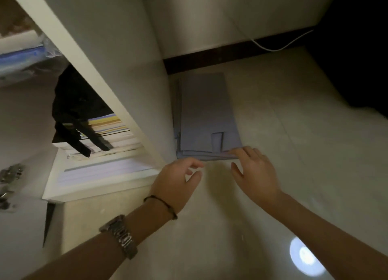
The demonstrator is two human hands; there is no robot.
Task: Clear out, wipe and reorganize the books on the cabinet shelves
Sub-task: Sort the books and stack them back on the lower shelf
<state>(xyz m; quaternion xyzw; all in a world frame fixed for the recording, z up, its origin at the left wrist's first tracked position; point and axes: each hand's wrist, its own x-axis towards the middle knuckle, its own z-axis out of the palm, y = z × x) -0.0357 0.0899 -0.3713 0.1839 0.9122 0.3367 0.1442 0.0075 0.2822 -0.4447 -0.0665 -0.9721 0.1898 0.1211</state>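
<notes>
Books (206,116) stacked on floor (283,132); both hands empty, left hand (176,182) apart, right hand (255,170) touching; square edges gently

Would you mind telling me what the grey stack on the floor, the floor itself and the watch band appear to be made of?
The grey stack looks like matte card or paper folders: flat, dull, with thin layered edges at the near end. The floor seems polished tile or stone, since it mirrors a round light and shows faint joint lines. The watch band on the left wrist looks like metal links, shiny and segmented.
</notes>
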